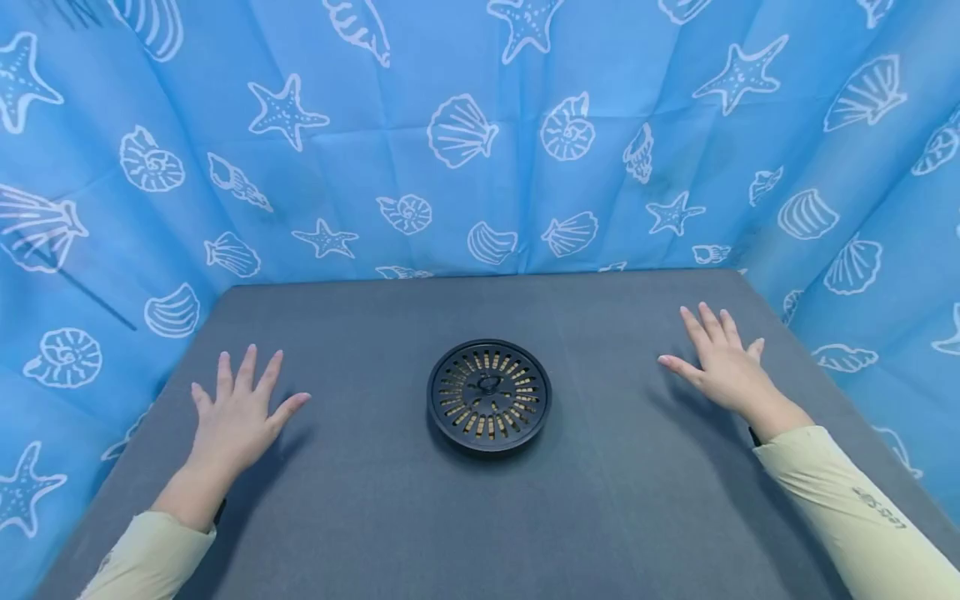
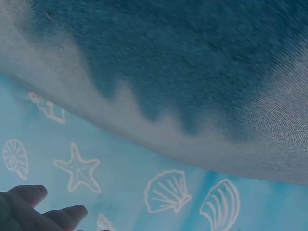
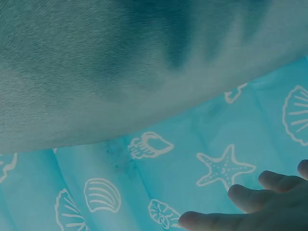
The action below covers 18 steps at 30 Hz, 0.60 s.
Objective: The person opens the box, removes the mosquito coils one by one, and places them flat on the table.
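above the grey table, the left hand and right hand hover, fingers spread, wide apart, perhaps so the round black slotted container between them shows whole.

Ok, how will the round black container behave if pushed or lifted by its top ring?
The round black container has a crisp, even outline, so it's probably rigid. Its low, wide shape suggests sliding rather than tipping on the grey tabletop. The top ring may raise only the slotted lid it sits on.
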{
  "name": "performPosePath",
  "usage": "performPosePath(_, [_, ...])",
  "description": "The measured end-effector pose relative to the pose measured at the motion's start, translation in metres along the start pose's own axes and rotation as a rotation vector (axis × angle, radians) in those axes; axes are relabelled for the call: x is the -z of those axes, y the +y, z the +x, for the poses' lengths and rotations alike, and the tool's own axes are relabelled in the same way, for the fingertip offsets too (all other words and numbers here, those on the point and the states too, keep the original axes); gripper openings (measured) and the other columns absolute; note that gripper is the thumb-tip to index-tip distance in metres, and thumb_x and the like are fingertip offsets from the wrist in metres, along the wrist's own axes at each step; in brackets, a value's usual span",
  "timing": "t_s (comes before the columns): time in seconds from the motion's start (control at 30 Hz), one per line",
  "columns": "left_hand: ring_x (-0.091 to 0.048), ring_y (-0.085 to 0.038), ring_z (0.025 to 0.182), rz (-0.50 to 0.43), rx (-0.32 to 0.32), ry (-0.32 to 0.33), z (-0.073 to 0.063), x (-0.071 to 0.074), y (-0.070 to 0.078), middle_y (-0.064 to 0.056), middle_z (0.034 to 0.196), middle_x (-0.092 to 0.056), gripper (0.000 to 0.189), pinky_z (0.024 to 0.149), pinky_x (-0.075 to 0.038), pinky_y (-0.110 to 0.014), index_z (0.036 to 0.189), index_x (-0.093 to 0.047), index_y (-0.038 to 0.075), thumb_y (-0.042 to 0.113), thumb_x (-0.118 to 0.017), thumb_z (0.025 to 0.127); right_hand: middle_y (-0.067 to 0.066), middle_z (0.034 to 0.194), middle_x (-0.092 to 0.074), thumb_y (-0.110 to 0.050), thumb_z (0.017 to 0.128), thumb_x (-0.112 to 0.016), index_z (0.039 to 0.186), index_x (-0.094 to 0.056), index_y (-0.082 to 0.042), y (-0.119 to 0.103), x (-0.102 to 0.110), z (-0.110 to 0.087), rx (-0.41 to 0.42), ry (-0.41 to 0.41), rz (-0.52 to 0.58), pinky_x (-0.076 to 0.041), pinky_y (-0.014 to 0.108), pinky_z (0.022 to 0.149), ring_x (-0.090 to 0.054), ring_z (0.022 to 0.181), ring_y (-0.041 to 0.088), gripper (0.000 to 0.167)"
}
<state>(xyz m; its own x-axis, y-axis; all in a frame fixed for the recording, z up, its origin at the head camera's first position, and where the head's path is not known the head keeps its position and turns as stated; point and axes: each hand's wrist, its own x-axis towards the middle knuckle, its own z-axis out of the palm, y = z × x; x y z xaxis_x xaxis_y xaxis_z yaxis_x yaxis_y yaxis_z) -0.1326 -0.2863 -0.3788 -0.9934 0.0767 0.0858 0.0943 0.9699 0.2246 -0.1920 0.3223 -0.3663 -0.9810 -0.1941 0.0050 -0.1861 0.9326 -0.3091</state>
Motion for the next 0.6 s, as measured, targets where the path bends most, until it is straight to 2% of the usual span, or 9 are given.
performPosePath(0.27, [0.010,-0.055,0.139,0.008,0.002,-0.015,-0.001,-0.003,0.008,-0.034,0.155,-0.008,0.086,0.097,0.004,-0.081,0.154,-0.019,0.003,0.059,-0.046,0.096,0.032,0.156,0.003,-0.053,0.096,-0.051,0.154,0.000,-0.001,-0.006,-0.004,0.000,0.007,0.009,0.052,0.007,0.083,0.093,0.013,0.141,0.050,0.093])
performPosePath(0.6, [0.012,-0.051,0.141,-0.037,-0.016,-0.034,-0.002,-0.002,0.021,-0.032,0.156,-0.005,0.085,0.098,0.005,-0.080,0.154,-0.017,0.004,0.059,-0.044,0.096,0.024,0.159,0.008,-0.043,0.093,-0.064,0.155,0.004,-0.004,-0.025,-0.006,-0.002,0.029,0.012,0.243,0.004,0.076,0.102,0.012,0.143,0.044,0.100])
